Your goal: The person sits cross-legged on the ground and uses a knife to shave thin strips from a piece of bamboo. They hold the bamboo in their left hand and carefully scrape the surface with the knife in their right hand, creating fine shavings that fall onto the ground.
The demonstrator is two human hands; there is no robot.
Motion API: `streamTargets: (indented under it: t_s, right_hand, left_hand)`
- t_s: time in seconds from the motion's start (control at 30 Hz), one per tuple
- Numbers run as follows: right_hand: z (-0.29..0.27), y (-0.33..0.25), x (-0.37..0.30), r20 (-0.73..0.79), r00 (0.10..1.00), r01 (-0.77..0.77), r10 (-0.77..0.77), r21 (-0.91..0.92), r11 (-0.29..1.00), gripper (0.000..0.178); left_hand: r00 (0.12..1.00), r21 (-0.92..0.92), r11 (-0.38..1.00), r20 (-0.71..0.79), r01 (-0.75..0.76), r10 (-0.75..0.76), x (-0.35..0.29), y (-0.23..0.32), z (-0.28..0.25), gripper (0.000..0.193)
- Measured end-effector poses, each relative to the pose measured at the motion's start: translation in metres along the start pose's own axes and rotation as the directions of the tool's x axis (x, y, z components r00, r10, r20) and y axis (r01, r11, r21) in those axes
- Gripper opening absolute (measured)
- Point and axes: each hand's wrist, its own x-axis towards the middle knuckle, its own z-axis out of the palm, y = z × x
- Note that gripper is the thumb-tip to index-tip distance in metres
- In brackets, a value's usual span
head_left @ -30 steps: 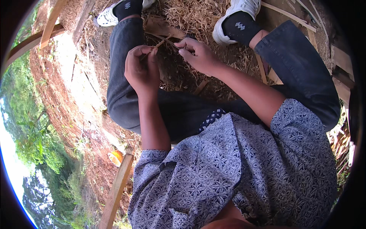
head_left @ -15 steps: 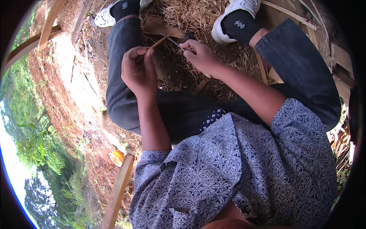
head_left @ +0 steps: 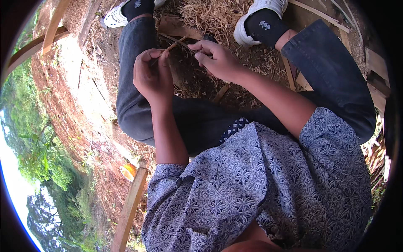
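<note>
My left hand (head_left: 153, 77) pinches the near end of a thin pale bamboo strip (head_left: 171, 47) that slants up to the right. My right hand (head_left: 215, 59) is closed around a dark-handled knife (head_left: 210, 38), whose thin blade reaches left and meets the strip between the hands. Both hands hover above my lap, over dark trousers (head_left: 138, 105). The knife's handle is mostly hidden by the fingers.
A heap of pale shavings (head_left: 214, 14) lies between my white shoes (head_left: 256, 12). Loose wooden slats (head_left: 289, 73) and a flat brown board (head_left: 176, 27) lie on the dirt. A wooden beam (head_left: 130, 206) runs at lower left, red earth and green plants beyond.
The view has tilted a little, so hands and feet sit higher in the picture. The hands keep the same grip on strip and knife, with the right hand slightly nearer the left.
</note>
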Motion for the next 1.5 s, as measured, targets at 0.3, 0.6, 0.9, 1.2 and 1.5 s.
streamTargets:
  t_s: [0.3, 0.6, 0.9, 1.2, 1.5]
  right_hand:
    - [0.004, -0.009, -0.005, 0.012, 0.999, -0.038, 0.038, 0.009, 0.999, 0.034]
    - [0.006, -0.01, -0.005, -0.034, 0.986, -0.167, 0.165, -0.042, 0.985, 0.035]
    - [-0.019, 0.043, -0.005, -0.159, 0.901, -0.434, 0.404, -0.284, 0.855, 0.037]
    - [0.0, 0.006, -0.001, 0.02, 0.994, -0.106, 0.105, 0.042, 0.993, 0.037]
    - [0.008, -0.013, -0.007, 0.09, 0.996, -0.002, 0.005, -0.037, 0.999, 0.038]
  left_hand:
    - [0.999, -0.073, 0.997, -0.017, 0.028, -0.029, -0.002, -0.005, 0.003, 0.014]
    - [1.0, -0.049, 0.999, -0.013, 0.006, -0.007, -0.003, -0.001, 0.0, 0.014]
    - [0.999, -0.097, 0.994, -0.017, 0.043, -0.045, 0.002, 0.0, -0.001, 0.012]
    - [1.0, -0.172, 0.985, -0.001, 0.024, -0.025, -0.002, -0.004, 0.0, 0.014]
    - [0.998, -0.116, 0.992, 0.032, -0.05, 0.054, 0.0, -0.004, 0.001, 0.014]
